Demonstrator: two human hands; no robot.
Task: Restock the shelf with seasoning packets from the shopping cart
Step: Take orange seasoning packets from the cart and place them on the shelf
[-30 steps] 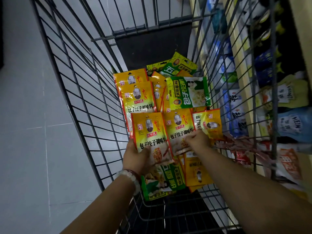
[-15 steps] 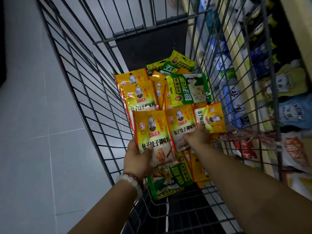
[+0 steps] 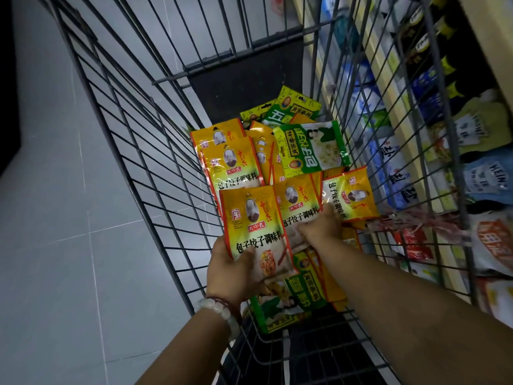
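Head view: yellow seasoning packet [image 3: 256, 226] gripped by L hand [image 3: 236, 266], neighbouring yellow packet [image 3: 298, 207] pinched by R hand [image 3: 319, 230], both inside wire shopping cart [image 3: 133, 151] w/ more packets beneath.

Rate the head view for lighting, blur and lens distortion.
Head view: dim overall, cart floor nearly black; wide-angle lens bows the cart wires; shelf goods at right smear soft, while the yellow packet in the left hand reads sharp.
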